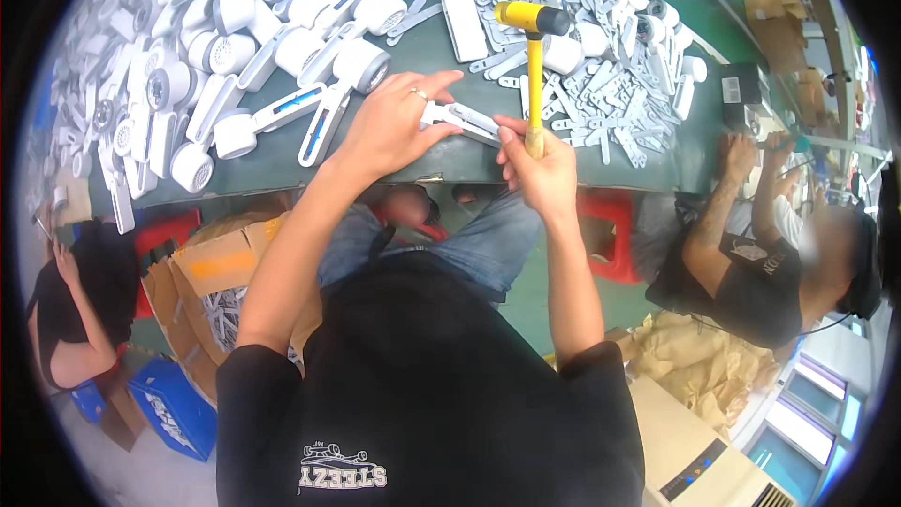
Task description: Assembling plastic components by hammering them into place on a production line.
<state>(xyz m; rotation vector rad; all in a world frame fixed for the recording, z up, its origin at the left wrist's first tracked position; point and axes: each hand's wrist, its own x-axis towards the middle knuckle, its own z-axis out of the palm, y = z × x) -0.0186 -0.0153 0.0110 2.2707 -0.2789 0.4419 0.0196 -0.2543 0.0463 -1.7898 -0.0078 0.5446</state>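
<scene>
My left hand (394, 127) grips one end of a white plastic handle piece (469, 122) over the near table edge. Its thumb is below the piece, and the index finger points out to the right. The fingers of my right hand (540, 164) are closed round the yellow handle of a mallet (535, 66), which stands upright with a yellow and black head. That hand's thumb and index finger also touch the right end of the handle piece. Left of my hands lie white round-headed housings with long handles (327, 127), some with a blue strip.
The green table (432, 155) carries a large heap of white housings (225, 56) and a pile of grey flat strips (610, 99). An open cardboard box (221, 268) stands at lower left near a blue box (174, 408). People sit at both sides, near red stools (610, 235).
</scene>
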